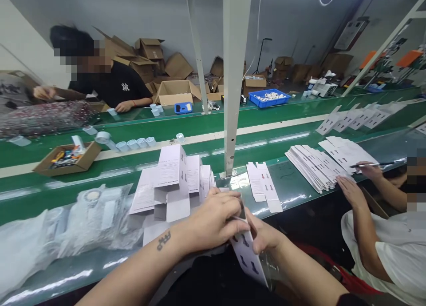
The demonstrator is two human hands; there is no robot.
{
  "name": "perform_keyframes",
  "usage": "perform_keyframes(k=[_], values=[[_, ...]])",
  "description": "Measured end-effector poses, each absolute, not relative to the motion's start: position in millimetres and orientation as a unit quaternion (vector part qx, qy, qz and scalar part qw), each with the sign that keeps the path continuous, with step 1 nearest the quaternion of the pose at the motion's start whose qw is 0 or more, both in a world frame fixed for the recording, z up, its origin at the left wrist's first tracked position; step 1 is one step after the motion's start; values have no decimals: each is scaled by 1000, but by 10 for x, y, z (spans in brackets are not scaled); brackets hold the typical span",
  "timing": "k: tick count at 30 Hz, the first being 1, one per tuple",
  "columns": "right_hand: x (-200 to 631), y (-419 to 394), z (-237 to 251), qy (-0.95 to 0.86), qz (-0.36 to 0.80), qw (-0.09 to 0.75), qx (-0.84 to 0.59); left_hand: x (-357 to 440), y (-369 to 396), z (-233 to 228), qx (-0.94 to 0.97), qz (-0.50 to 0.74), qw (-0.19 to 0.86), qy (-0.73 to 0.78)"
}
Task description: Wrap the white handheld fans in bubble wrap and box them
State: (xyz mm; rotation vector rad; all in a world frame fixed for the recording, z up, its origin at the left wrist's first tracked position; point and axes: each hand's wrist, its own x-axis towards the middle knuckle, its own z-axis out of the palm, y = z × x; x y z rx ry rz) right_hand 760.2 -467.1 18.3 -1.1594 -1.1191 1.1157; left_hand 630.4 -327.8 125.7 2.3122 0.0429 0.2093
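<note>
My left hand [215,219] and my right hand [266,237] meet at the near edge of the green table, both gripping a flat white carton blank [248,257] printed with small dark figures; it hangs down between them toward my lap. Just beyond my left hand stands a cluster of folded white cartons [173,181], some upright, some lying flat. A couple of flat blanks [264,186] lie a little to the right of the grey post.
A grey post [234,75] rises from the table ahead. Clear plastic bags [76,221] lie at left. A person at right touches a stack of blanks [313,166] and holds a pen. Across the belt another person sits by small cups [136,143], and a cardboard tray [68,157] stands at left.
</note>
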Motion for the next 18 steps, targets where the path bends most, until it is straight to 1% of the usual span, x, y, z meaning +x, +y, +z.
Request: perform_keyframes(k=[2,3,4,6,7,9,11,13,15,18], values=[[7523,-4631,320,-447,424,564,-550,6193,-3266,1283,898,138,415,49],[7461,-4623,365,-419,388,568,-593,6158,-3266,1254,880,184,428,92],[7388,-4620,388,-388,329,570,-645,6138,-3268,1204,846,238,454,149],[7239,-4624,370,-344,200,567,-721,6131,-3268,1087,718,337,555,249],[7178,-4629,342,-342,149,563,-737,6132,-3264,1040,639,356,624,275],[7110,-4650,290,-381,90,551,-737,6117,-3250,1002,497,316,759,279],[7113,-4685,285,-463,75,521,-713,6064,-3237,1037,420,212,844,256],[7144,-4724,325,-540,95,479,-685,5992,-3238,1099,399,136,876,236],[7152,-4749,367,-569,138,453,-673,5932,-3257,1135,412,105,877,222],[7078,-4753,360,-528,158,474,-686,5894,-3305,1102,442,119,859,231]])
